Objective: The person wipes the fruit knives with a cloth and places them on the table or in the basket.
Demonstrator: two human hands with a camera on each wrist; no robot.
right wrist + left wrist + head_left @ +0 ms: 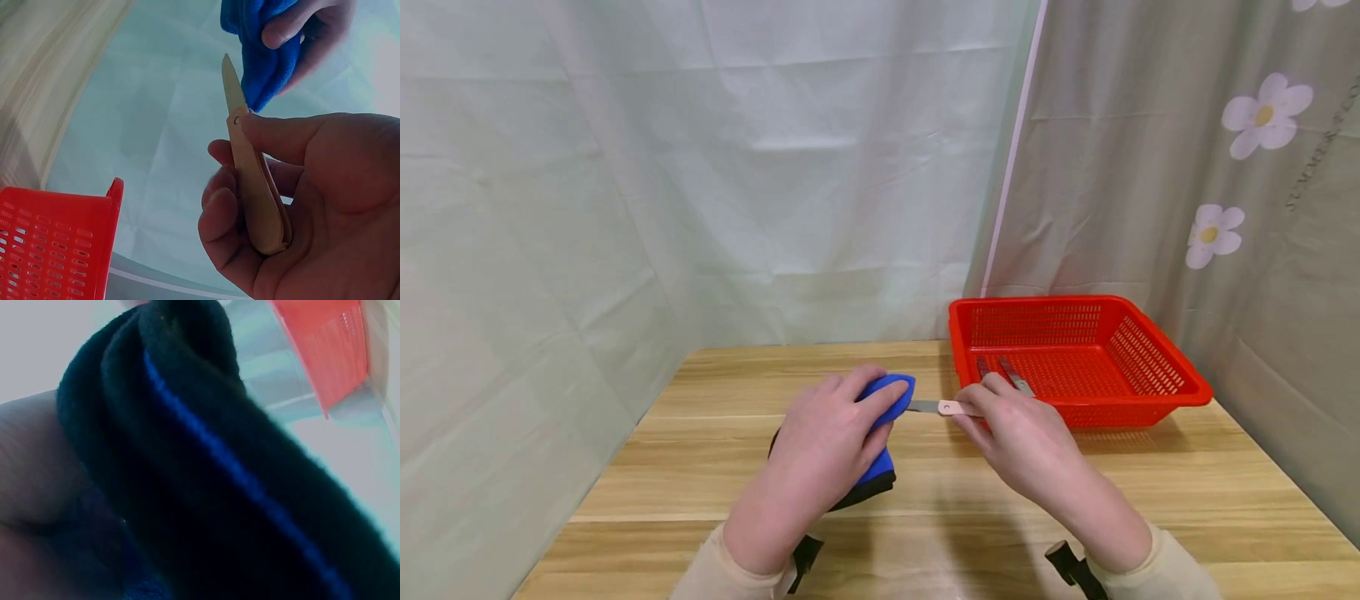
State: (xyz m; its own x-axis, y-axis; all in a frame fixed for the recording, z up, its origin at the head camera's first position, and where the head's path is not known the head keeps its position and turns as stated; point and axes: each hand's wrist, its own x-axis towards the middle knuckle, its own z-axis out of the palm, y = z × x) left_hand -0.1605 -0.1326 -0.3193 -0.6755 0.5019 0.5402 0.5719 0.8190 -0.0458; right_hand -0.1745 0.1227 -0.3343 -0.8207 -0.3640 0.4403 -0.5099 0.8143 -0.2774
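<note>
My left hand [829, 435] grips a folded blue cloth [878, 468] with black edging. In the left wrist view the dark folds of the cloth [250, 481] fill most of the picture. The fingers of my right hand [1021, 432] are curled round the handle of a folding knife [951, 407]. Its blade is out and points left at the cloth. Seen from the right wrist, the folding knife [253, 194] has a pale, wood-coloured handle with a rivet by the blade. The blade lies close beside the cloth [259, 56]; whether they touch I cannot tell.
A red slotted plastic basket [1120, 408] stands on the wooden table [700, 475] at the right, behind my right hand. Inside it lie a couple of knives [1017, 379], partly hidden by the hand. Pale curtains [835, 167] hang behind the table and along its sides.
</note>
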